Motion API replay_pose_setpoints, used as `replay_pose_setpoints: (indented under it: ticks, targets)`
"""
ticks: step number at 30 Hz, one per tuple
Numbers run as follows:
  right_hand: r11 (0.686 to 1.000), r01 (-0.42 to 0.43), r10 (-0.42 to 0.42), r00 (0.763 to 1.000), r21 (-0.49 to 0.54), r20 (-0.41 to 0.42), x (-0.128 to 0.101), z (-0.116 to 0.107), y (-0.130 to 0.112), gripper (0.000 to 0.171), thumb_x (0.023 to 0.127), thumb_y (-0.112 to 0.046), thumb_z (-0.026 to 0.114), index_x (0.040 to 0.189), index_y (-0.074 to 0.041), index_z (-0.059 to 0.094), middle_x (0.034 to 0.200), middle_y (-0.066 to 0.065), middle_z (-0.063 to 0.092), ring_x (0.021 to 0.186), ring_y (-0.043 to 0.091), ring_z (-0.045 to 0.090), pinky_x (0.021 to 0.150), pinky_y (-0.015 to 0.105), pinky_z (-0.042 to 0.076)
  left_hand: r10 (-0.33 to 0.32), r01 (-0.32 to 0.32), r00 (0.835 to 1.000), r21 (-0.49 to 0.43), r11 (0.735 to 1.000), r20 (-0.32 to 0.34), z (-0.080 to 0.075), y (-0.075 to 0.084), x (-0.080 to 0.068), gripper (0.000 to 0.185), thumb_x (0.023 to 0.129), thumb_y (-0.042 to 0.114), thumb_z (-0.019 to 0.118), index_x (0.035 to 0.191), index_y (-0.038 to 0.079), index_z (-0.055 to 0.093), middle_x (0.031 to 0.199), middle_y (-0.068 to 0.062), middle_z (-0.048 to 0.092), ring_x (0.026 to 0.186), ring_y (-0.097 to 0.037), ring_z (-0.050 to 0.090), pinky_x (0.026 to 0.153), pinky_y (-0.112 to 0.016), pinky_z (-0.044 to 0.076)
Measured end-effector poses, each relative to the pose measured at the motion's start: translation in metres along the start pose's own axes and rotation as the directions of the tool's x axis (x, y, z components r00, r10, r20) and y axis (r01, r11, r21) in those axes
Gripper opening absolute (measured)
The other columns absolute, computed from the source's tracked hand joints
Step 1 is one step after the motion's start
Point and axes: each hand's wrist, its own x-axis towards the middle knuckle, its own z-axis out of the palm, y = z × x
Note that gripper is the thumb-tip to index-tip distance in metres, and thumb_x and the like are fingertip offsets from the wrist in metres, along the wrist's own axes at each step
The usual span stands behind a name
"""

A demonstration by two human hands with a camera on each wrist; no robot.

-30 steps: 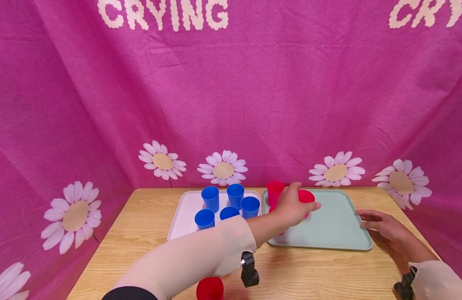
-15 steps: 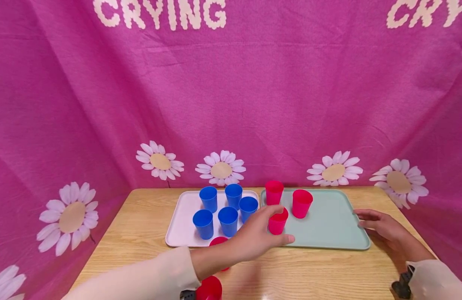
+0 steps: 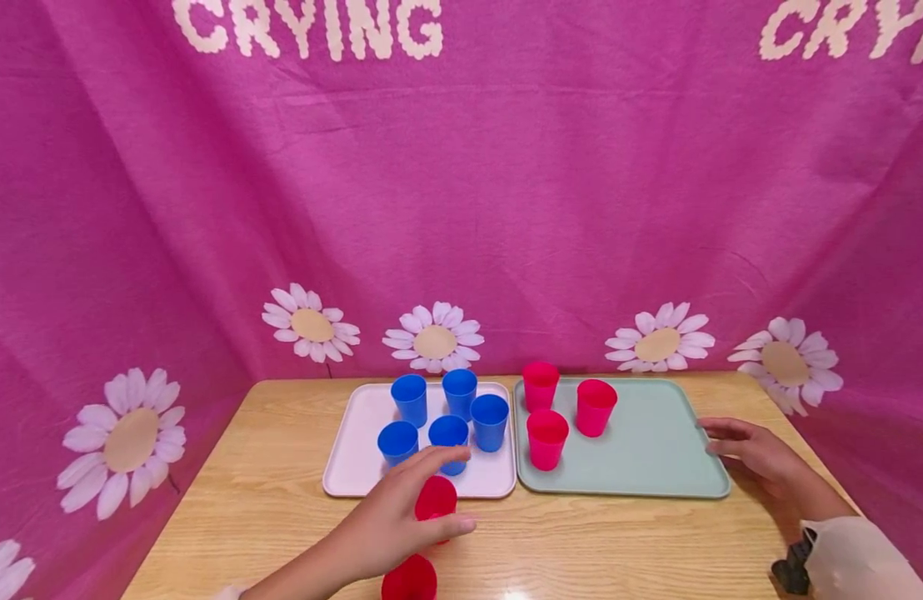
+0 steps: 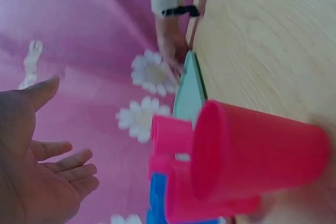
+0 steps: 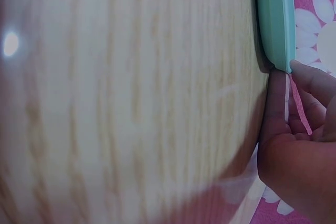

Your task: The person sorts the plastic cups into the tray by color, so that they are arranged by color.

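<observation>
My left hand [image 3: 412,492] hovers open over a red cup [image 3: 436,498] that stands on the wooden table just in front of the white tray [image 3: 356,454]. In the left wrist view the palm [image 4: 47,177] is spread and apart from that red cup [image 4: 257,150]. A second red cup [image 3: 410,578] stands at the table's near edge. Three red cups [image 3: 546,437] stand upright on the left part of the green tray [image 3: 656,458]. My right hand [image 3: 746,450] rests with straight fingers against that tray's right rim [image 5: 275,19].
Several blue cups [image 3: 450,417] stand upright on the white tray, left of the green tray. A pink cloth with daisies [image 3: 435,340] hangs behind and beside the table. Bare wood [image 3: 619,542] lies in front of the trays.
My left hand has drawn back from the green tray, leaving a red cup standing there, and come near-left over the red cup on the table. The right hand has stayed put.
</observation>
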Motion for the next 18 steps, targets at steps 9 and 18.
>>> replay_pose_setpoints:
  ticks: [9,18]
  targets:
    - [0.998,-0.021,0.02,1.0,-0.058,-0.009,-0.001,0.003,-0.005,0.06,0.1,-0.014,0.067,0.149,0.009,0.042,0.133,0.008,0.061,0.095,-0.011,0.055,0.085,0.021,0.057,-0.21,0.192,0.974,-0.179,0.965,-0.086,-0.002,-0.041,-0.033,0.1,0.077,0.05,0.087,0.159,0.022,0.038,0.161,-0.012,0.041,0.146,-0.051,0.033,0.103,-0.062,0.047]
    - [0.998,-0.03,0.029,1.0,-0.059,-0.007,-0.002,0.003,-0.005,0.06,0.101,-0.014,0.066,0.15,0.01,0.04,0.136,0.014,0.06,0.095,-0.012,0.055,0.086,0.023,0.057,-0.183,0.153,0.974,-0.21,0.966,-0.131,0.03,-0.133,-0.045,0.122,0.073,0.041,0.093,0.165,0.009,0.02,0.165,-0.016,0.033,0.152,-0.028,0.035,0.115,-0.04,0.041]
